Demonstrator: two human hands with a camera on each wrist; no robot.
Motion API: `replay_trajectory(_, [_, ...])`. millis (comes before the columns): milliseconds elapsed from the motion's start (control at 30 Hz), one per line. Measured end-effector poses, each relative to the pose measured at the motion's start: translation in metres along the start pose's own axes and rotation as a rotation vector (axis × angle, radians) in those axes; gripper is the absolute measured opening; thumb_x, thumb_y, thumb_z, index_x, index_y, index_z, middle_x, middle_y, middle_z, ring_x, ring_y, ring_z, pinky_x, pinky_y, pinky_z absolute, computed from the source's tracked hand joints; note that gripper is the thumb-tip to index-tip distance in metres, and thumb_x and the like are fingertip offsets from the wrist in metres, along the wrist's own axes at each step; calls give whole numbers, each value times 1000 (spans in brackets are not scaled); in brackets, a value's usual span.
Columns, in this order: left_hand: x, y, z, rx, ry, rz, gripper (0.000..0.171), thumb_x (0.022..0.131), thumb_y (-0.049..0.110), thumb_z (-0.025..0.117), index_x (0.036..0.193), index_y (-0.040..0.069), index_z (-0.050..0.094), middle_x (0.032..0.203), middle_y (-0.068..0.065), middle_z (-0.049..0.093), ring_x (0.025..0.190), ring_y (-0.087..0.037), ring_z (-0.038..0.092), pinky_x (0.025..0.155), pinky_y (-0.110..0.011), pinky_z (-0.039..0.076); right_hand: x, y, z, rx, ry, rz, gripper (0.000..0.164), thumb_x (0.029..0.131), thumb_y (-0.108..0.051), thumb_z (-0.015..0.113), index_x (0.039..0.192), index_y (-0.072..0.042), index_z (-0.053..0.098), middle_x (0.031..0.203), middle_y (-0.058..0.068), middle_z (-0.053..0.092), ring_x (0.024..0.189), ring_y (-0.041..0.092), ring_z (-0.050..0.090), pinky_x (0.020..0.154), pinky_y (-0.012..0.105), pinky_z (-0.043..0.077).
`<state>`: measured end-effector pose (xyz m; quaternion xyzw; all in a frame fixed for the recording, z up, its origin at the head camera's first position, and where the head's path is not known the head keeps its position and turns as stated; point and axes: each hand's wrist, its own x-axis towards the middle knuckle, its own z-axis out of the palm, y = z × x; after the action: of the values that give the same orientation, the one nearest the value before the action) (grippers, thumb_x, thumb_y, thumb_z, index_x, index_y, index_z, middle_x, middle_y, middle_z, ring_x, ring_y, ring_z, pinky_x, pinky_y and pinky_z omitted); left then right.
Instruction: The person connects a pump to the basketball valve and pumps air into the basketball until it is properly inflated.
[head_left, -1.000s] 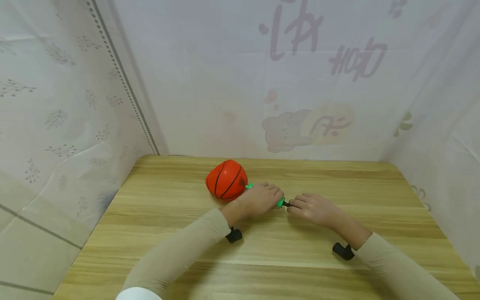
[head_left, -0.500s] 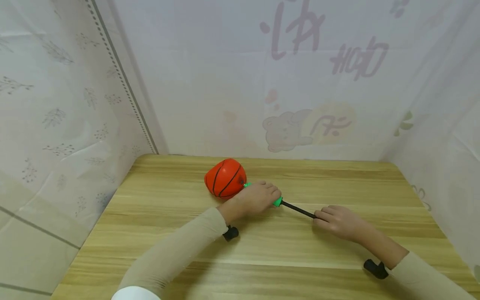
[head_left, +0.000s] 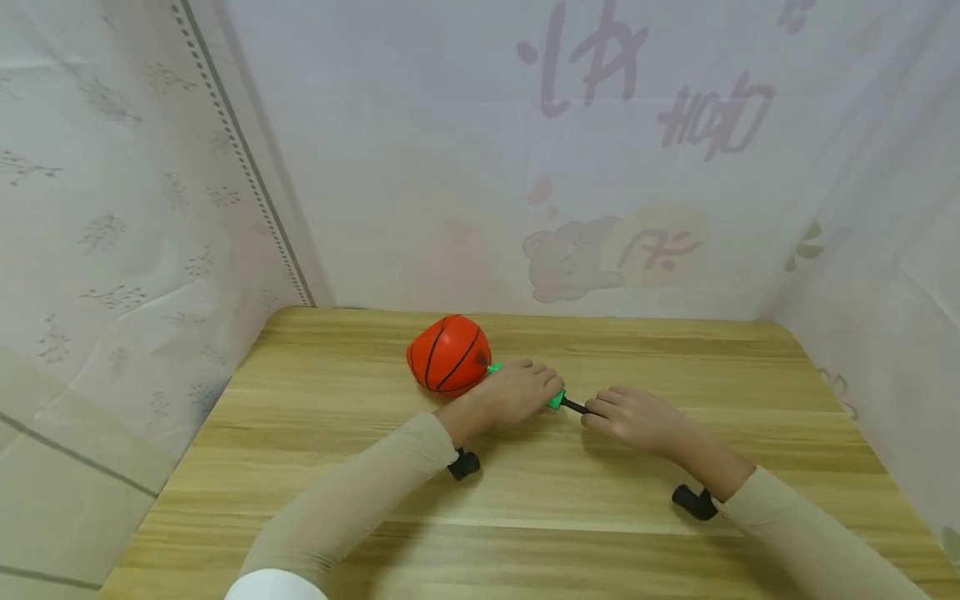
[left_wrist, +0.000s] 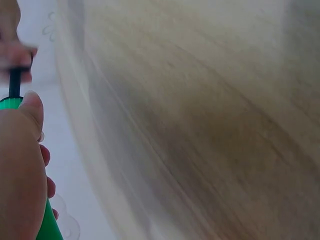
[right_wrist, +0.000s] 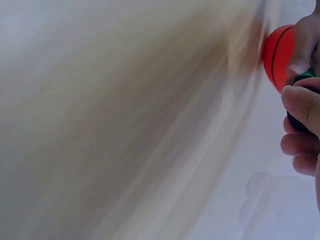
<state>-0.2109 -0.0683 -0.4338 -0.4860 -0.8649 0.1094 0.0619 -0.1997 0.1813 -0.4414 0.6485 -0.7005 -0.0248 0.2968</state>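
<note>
A red ball (head_left: 448, 354) with black lines, its left side pinched in and not fully round, lies near the table's back edge. The tip of a green hand pump (head_left: 556, 400) meets the ball's right side. My left hand (head_left: 516, 393) grips the pump's barrel and hides most of it; in the left wrist view, curled fingers wrap the green barrel (left_wrist: 49, 227). My right hand (head_left: 633, 419) holds the pump's black handle (right_wrist: 296, 122), thumb and fingers curled round it in the right wrist view. A short stretch of black rod (head_left: 574, 406) shows between the hands.
The wooden table (head_left: 525, 550) has rounded back corners. Pale printed cloth (head_left: 420, 167) hangs behind it and at both sides. Black wrist-worn devices show under the left wrist (head_left: 464, 465) and the right wrist (head_left: 694, 502).
My right hand first drew the rod out to the right, away from my left hand, then pushed it back in. The left hand and ball stay nearly in place.
</note>
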Motion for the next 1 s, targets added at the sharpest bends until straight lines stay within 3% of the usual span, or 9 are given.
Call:
replay_trajectory(133, [1,0,1,6,-2,-2,29,107,36,51,123,12,56,122,2,64,113,-13,58,96,-26,45,10,2,9,4,11,17,54,113,-8,17,91,-8,66,82,1,65,68,12,55,61,22,49])
replay_trajectory(267, [0,-2,2,7,7,0,28,107,37,50,121,13,56,120,3,64,111,-12,58,94,-25,45,7,1,10,8,62,22,50,113,-8,21,90,-7,66,83,2,66,65,12,54,59,21,47])
replay_trajectory(467, [-2,-6,1,4,16,7,29,107,39,51,119,13,55,118,3,63,111,-12,57,93,-24,45,-24,-6,-2,3,96,36,41,112,-9,30,91,-7,65,85,4,69,67,13,60,59,24,52])
replay_trajectory(700, [-4,-10,2,1,14,-1,30,106,41,53,115,13,55,114,4,62,107,-11,57,90,-24,44,-51,-13,-14,3,71,56,43,113,-10,28,92,-8,65,88,4,70,70,14,63,61,27,55])
replay_trajectory(1000, [1,-3,3,14,-16,12,29,107,39,51,120,14,55,117,4,62,108,-11,57,88,-23,43,-16,-5,-7,8,11,3,47,113,-8,23,94,-7,66,86,3,68,71,14,60,62,24,51])
